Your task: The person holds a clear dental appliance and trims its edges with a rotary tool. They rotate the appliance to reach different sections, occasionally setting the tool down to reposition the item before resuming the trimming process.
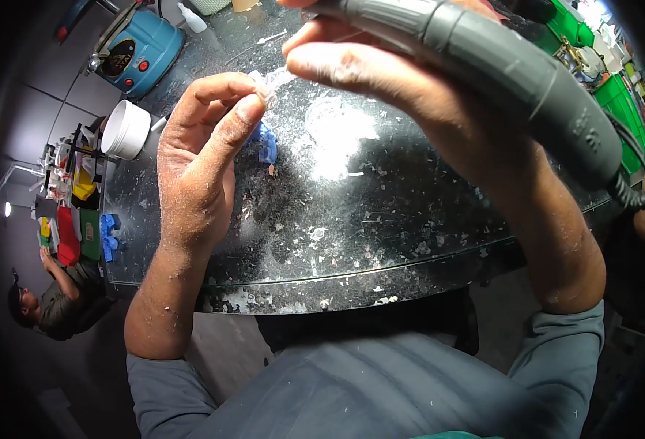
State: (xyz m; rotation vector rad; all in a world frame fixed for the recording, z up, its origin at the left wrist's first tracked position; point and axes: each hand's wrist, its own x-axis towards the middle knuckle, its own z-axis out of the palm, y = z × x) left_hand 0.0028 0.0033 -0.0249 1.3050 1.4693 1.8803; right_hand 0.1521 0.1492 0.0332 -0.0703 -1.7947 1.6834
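Two digits of my left hand (204, 150), thumb and index, pinch a small clear piece (267, 94) over the worktop (417, 212). Looks light, stiff, maybe brittle, dust-slick; I'd take its edge gently. Right hand (374, 71) wraps the grey handpiece (483, 62), likely heavier; barrel hold.

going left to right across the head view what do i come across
Red item, white tub, left hand, clear piece at its fingertips, right hand, lower green bin.
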